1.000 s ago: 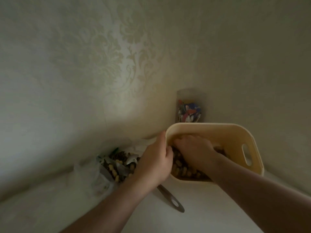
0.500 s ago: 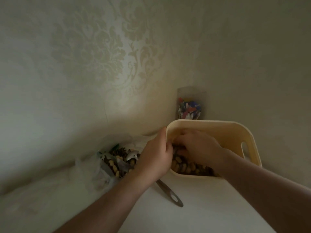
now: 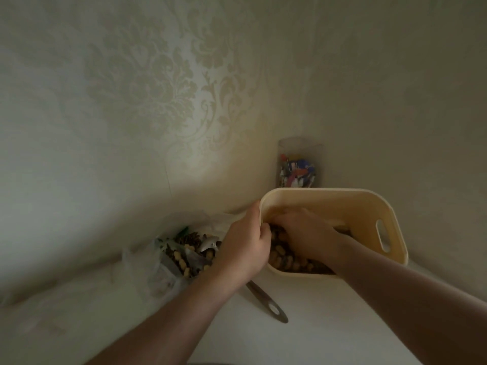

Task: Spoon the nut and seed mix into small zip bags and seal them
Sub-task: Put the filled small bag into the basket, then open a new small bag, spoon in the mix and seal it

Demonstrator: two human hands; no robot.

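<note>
Damask-papered walls cornered a pale bench (image 3: 303, 338) where the nut and seed mix (image 3: 286, 260) lay in a tilted cream tub (image 3: 342, 206). Right hand (image 3: 307, 233) had dug deeper, its grip unclear; left hand (image 3: 243, 248) clasped the nine-o'clock rim. Spooning had not begun.

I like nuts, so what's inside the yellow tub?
The cream-yellow plastic tub holds a nut and seed mix. The right hand is dug into it, covering what lies beneath, while the left hand grips the rim.
</note>
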